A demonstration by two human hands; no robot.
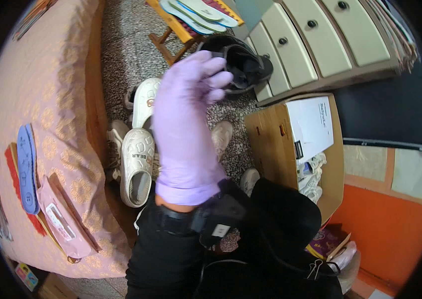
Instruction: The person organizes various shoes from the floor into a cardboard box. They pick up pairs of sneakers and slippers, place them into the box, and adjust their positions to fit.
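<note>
My left hand [186, 124], in a pale purple glove, reaches forward over the floor from a black sleeve. Its fingers are curled toward the right, and whatever they may hold is hidden. Beyond the fingertips stands a rounded black object [246, 67], perhaps a bag or lined bin; whether I touch it cannot be told. Close to the left of my hand are two white clogs with raised shapes, a nearer clog [137, 167] and a farther clog [144, 102] partly behind the glove. My right hand is out of view.
A bed [56, 99] on the left bears blue insoles [27, 169] and a pink package [66, 226]. A small stool [168, 47] with insoles [201, 12] stands ahead. Right are a drawer cabinet [315, 45] and a cardboard box [271, 134] with white shoes [312, 177].
</note>
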